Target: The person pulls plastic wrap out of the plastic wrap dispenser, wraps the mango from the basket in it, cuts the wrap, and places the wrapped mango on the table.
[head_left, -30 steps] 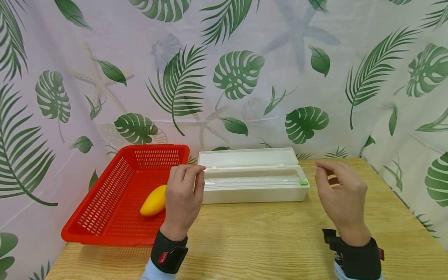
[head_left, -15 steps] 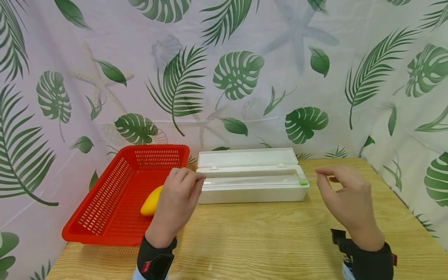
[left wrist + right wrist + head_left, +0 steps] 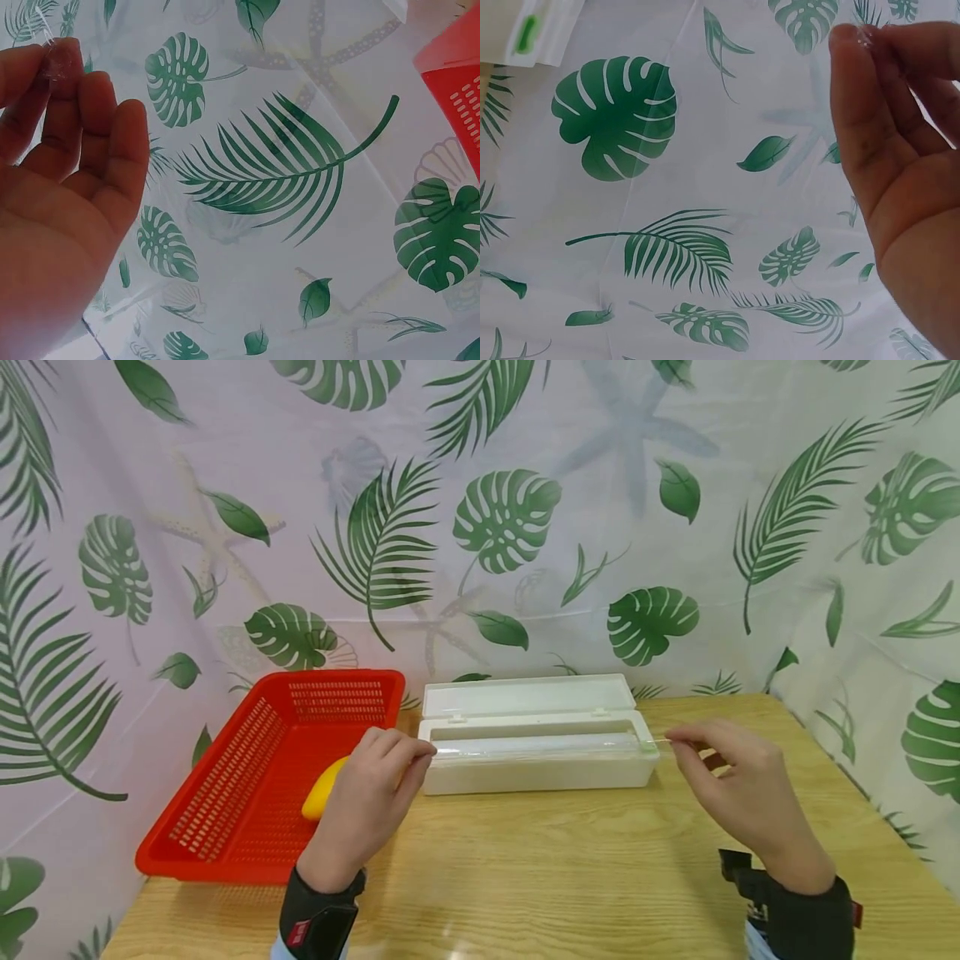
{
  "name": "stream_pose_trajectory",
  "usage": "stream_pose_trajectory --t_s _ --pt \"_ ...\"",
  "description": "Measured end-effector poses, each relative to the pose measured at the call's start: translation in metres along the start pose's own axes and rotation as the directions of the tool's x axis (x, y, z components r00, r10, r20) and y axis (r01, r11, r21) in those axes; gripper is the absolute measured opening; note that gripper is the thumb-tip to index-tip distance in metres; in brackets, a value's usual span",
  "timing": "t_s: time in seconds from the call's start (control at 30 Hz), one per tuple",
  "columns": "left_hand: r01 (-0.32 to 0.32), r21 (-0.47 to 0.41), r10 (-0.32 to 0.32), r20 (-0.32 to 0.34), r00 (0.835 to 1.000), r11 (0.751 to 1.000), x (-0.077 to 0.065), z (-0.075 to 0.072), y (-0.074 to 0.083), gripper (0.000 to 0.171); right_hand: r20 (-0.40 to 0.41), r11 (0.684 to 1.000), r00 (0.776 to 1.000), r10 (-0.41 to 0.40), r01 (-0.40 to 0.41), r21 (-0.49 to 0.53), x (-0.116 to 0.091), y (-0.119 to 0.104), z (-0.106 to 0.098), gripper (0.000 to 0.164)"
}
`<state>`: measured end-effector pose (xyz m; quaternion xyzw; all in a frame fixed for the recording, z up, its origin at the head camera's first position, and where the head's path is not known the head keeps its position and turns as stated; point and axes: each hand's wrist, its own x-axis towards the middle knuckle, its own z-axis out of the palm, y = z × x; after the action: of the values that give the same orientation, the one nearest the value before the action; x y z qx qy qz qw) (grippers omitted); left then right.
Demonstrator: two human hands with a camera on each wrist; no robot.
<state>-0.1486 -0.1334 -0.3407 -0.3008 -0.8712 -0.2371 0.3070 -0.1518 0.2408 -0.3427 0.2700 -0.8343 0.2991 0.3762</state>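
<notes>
A clear sheet of cling film (image 3: 472, 752) stretches between my hands in front of a white cling film box (image 3: 540, 777). My left hand (image 3: 367, 806) pinches one end between thumb and fingertips, and a crumpled bit of film (image 3: 54, 66) shows there in the left wrist view. At the other end my right hand (image 3: 738, 781) pinches the film too, with a glint of it at the fingertips in the right wrist view. The box's lid (image 3: 528, 696) is raised, and a pale roll (image 3: 536, 744) lies inside. A green cutter slider (image 3: 526, 34) sits at the box's right end.
Left of the box stands a red plastic basket (image 3: 262, 793). In it lies a yellow mango-shaped fruit (image 3: 322, 789), partly hidden by my left hand. The wooden table (image 3: 562, 868) ends at a leaf-print curtain (image 3: 570, 635) behind.
Both hands have moved slightly lower and toward me, with the film held between them. The left hand has shifted a little left, covering more of the fruit. The box and basket stay put.
</notes>
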Motion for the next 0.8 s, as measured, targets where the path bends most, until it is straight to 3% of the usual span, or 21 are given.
stream_pose_trajectory --t_s 0.33,0.5,0.63,0.8 --pt "-0.123 0.019 0.122 0.047 0.991 0.992 -0.021 0.005 0.001 0.013 0.125 0.998 0.992 -0.033 0.026 0.054 -0.013 0.001 -0.003 0.033" --pt "-0.137 0.049 0.131 0.114 0.985 0.989 -0.031 0.006 0.009 0.011 0.217 0.997 0.975 -0.038 0.023 0.07 -0.026 0.003 -0.006 0.034" --pt "-0.15 0.077 0.131 0.218 0.967 0.986 -0.04 0.007 0.014 0.009 0.335 0.996 0.942 -0.025 -0.006 0.092 -0.039 0.005 -0.006 0.036" --pt "-0.223 0.135 0.164 0.353 0.921 0.965 -0.052 0.016 0.02 0.009 0.493 0.993 0.869 0.04 -0.088 0.075 -0.055 0.008 -0.004 0.034"
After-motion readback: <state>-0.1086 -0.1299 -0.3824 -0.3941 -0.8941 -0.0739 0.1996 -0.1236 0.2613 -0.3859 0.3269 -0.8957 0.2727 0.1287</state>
